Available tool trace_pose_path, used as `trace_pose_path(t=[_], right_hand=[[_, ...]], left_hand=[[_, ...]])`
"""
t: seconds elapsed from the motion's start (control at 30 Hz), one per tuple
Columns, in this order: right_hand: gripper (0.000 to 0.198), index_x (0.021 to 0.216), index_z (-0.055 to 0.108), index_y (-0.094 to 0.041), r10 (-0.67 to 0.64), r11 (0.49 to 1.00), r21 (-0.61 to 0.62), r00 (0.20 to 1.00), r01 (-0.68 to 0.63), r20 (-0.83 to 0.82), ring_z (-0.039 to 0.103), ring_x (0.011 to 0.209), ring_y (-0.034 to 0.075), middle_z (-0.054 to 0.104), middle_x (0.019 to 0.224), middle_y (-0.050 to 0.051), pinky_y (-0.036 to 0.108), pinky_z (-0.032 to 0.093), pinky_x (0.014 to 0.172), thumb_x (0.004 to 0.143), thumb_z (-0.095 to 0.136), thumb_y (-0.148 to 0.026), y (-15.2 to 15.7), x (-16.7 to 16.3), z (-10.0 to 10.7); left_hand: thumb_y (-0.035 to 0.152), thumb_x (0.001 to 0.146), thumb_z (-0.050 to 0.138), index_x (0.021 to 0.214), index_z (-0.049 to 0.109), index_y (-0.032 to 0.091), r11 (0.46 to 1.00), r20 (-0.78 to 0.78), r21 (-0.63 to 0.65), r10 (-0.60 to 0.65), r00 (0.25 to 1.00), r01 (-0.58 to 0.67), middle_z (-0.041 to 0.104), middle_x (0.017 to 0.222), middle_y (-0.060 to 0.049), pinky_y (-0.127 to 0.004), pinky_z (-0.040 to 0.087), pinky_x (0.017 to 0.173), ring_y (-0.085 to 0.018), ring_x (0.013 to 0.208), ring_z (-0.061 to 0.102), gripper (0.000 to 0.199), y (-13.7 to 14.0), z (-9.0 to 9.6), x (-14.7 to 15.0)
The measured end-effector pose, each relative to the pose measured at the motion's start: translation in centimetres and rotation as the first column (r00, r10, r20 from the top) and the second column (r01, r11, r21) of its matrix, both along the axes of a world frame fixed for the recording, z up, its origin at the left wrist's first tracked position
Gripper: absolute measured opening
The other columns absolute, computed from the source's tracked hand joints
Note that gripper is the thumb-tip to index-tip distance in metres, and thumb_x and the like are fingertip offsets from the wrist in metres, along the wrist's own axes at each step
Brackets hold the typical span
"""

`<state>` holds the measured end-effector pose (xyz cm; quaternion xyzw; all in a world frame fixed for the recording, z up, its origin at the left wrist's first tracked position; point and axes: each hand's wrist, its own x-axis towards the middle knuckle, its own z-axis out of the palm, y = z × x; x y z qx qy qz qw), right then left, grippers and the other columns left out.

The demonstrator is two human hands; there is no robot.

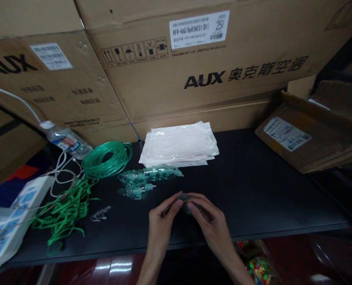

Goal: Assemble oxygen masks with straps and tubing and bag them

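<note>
A see-through green oxygen mask is pinched between my two hands near the front of the black table. My left hand grips its left side with thumb and fingers. On the other side, my right hand is closed on the mask in the same way; the fingers cover much of it. Just beyond my left hand lie a nested row of similar green masks and a smaller group of masks. Further left are small clear or metallic strips, a heap of green elastic straps and coiled green tubing.
White flat pouches are stacked behind the masks. A plastic bottle and a white power strip with cables stand left. Large cartons wall off the back; an open cardboard box sits right. The black table ends close to my wrists.
</note>
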<state>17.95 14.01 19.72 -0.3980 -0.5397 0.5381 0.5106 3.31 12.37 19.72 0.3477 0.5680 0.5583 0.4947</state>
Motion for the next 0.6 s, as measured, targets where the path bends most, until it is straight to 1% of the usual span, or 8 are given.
trace_pose_path(t=[0.13,0.3,0.43,0.53,0.6], right_hand=[[0.019,0.108,0.081,-0.033,-0.063,0.996,0.059,0.997,0.061,0.039,0.071,0.107,0.02,0.074,0.113,0.005,0.028,0.059,0.089,0.095,0.07,-0.026,0.0,0.0,-0.5],[0.026,0.109,0.081,-0.036,-0.164,0.979,0.132,0.984,0.154,0.069,0.068,0.106,0.019,0.072,0.112,0.004,0.029,0.057,0.091,0.093,0.07,-0.019,-0.5,-0.4,-1.4],[0.03,0.11,0.08,-0.036,-0.233,0.957,0.196,0.969,0.213,0.084,0.067,0.104,0.019,0.068,0.113,0.004,0.029,0.056,0.09,0.093,0.068,-0.015,-1.1,-0.5,-1.7],[0.026,0.107,0.082,-0.034,-0.259,0.953,0.182,0.963,0.241,0.08,0.067,0.102,0.02,0.068,0.111,0.006,0.031,0.056,0.088,0.092,0.068,-0.017,-1.2,-0.5,-1.5],[0.022,0.105,0.083,-0.032,-0.249,0.961,0.143,0.966,0.236,0.076,0.066,0.101,0.022,0.069,0.107,0.007,0.033,0.056,0.087,0.091,0.07,-0.02,-1.0,-0.5,-1.2]], left_hand=[[0.04,0.083,0.079,0.107,0.082,0.024,1.0,-0.035,0.0,-0.014,0.999,0.014,0.079,0.114,-0.006,-0.041,0.055,0.107,-0.029,0.113,0.073,0.03,0.0,0.2,0.0],[0.041,0.08,0.081,0.105,0.083,0.024,1.0,-0.042,0.004,0.0,0.999,0.0,0.08,0.112,-0.005,-0.04,0.058,0.103,-0.029,0.11,0.075,0.03,-0.2,0.2,0.2],[0.039,0.077,0.083,0.102,0.084,0.023,1.0,-0.03,-0.012,0.002,1.0,-0.002,0.081,0.107,-0.006,-0.04,0.06,0.099,-0.03,0.105,0.077,0.03,-0.2,0.3,0.4],[0.038,0.076,0.083,0.1,0.084,0.022,1.0,-0.029,-0.01,-0.01,1.0,0.01,0.081,0.106,-0.007,-0.039,0.06,0.099,-0.03,0.104,0.077,0.029,-0.1,0.3,0.4],[0.037,0.076,0.083,0.098,0.085,0.021,1.0,-0.029,-0.006,-0.011,1.0,0.01,0.082,0.104,-0.006,-0.037,0.061,0.097,-0.029,0.102,0.077,0.026,0.0,0.4,0.4]])
